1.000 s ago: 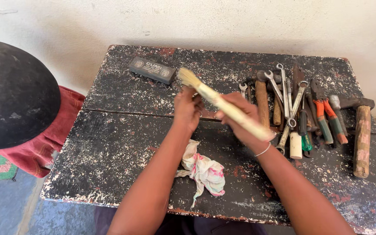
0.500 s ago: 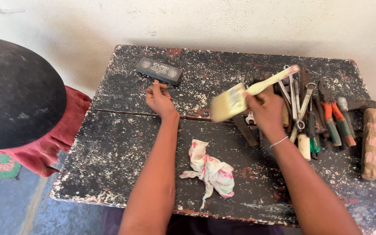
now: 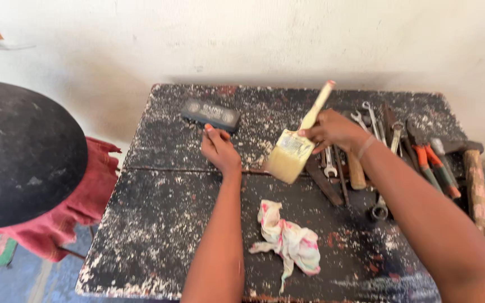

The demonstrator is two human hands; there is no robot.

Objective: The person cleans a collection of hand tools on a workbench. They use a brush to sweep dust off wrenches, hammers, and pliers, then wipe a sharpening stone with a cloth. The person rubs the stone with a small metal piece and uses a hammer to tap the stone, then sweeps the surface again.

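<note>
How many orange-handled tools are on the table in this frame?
2: both orange-handled tools lie side by side in the tool pile at the table's right end, beside the wooden hammer handle. Others may be hidden underneath.

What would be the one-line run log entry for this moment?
left hand: open, at dark flat box | right hand: holds paintbrush, bristles down | rag: on table

The place looks like a rough home workshop: a paint-spattered black wooden table [image 3: 158, 224] stands against a bare whitewashed wall [image 3: 242, 39], bearing a row of spanners [image 3: 369, 120], pliers [image 3: 430, 163], and a wooden-handled hammer [image 3: 475, 188].
</note>
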